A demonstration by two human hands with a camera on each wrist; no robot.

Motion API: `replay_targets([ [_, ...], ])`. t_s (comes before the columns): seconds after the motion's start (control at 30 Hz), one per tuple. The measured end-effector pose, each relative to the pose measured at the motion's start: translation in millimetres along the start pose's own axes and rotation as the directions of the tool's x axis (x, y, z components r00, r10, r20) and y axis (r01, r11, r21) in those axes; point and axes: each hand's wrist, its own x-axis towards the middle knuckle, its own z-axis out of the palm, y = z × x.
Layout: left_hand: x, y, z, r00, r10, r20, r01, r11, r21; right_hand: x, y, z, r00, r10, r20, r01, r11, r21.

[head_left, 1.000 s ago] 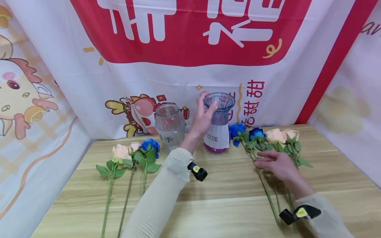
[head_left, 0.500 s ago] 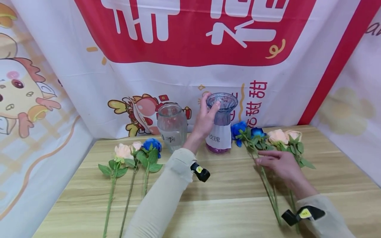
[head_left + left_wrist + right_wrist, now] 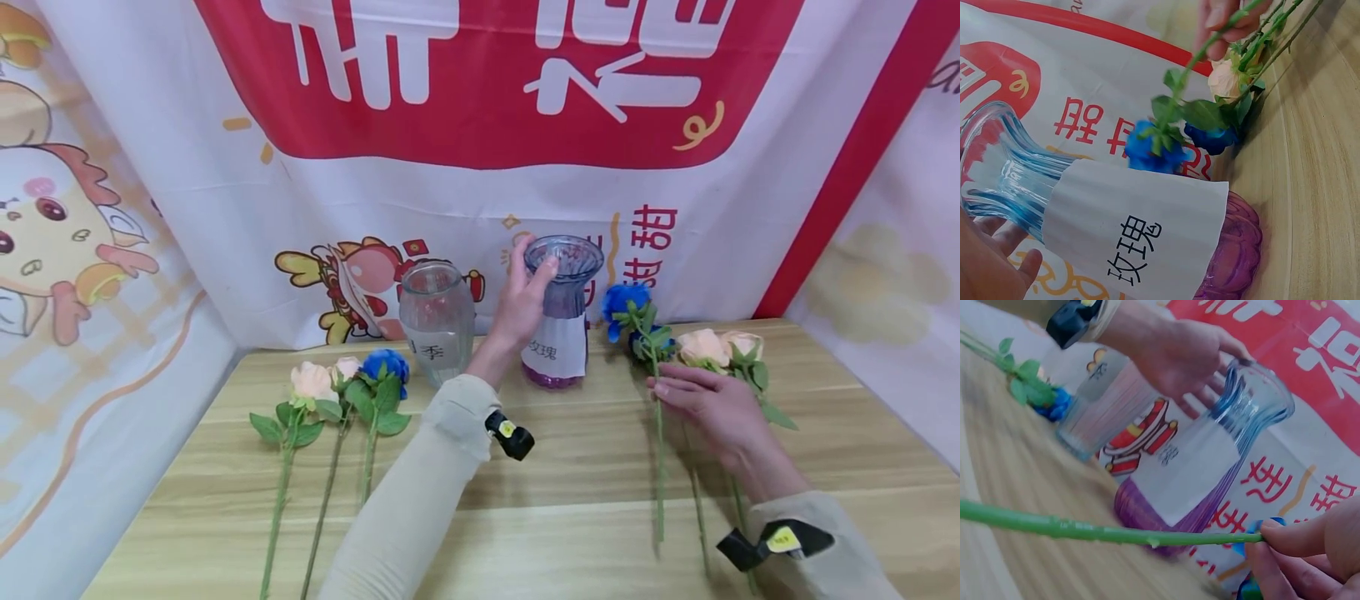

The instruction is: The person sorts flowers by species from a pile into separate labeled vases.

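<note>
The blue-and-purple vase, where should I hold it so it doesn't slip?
Probably the narrow neck, coming from the left, where the left grip is. The vase stands upright and goes in thin there, under a wider rim, so it should be harder to slip out. Blue roses are close on the right.
</note>
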Motion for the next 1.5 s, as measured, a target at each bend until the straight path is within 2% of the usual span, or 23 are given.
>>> replay_targets([
  [0.13,0.1,-0.3,0.9,1.0,0.013,0.0,-0.013,1.0,-0.001,-3.3,-10.0,2.4,0.999,-0.036,-0.028,0.041,0.98,0.197],
  [0.33,0.3,-1.8,0.6,1.0,0.011,0.023,-0.01,0.999,-0.031,-3.3,-30.2,8.8,0.988,-0.03,-0.153,0.093,0.902,0.423],
  [0.43,0.4,-2.1,-0.3,1.0,0.007,0.029,-0.005,0.999,-0.038,-2.0,-39.9,11.8,0.98,-0.005,-0.201,0.102,0.874,0.475],
  [0.57,1.3,-2.6,-2.3,0.999,0.014,0.032,-0.013,0.999,-0.039,0.4,-50.6,19.1,0.972,0.014,-0.236,0.111,0.855,0.506],
  [0.63,1.6,-2.9,-3.1,0.999,0.019,0.032,-0.018,0.999,-0.04,2.3,-54.9,23.7,0.968,0.009,-0.251,0.132,0.832,0.539],
  [0.87,2.2,-4.4,-2.6,0.999,0.028,0.031,-0.026,0.999,-0.04,9.8,-68.1,36.3,0.943,-0.025,-0.333,0.261,0.679,0.686],
  [1.03,2.4,-5.0,-1.3,0.999,0.03,0.032,-0.029,0.999,-0.046,14.4,-76.4,44.5,0.902,0.003,-0.431,0.34,0.611,0.715],
  [1.27,1.0,-4.2,-1.3,0.999,0.015,0.033,-0.014,0.999,-0.033,18.4,-84.9,52.7,0.871,0.046,-0.489,0.413,0.469,0.78],
  [1.5,1.2,-5.4,-0.5,0.999,0.025,0.029,-0.024,0.999,-0.043,17.9,-88.0,60.7,0.847,0.027,-0.531,0.482,0.381,0.789],
])
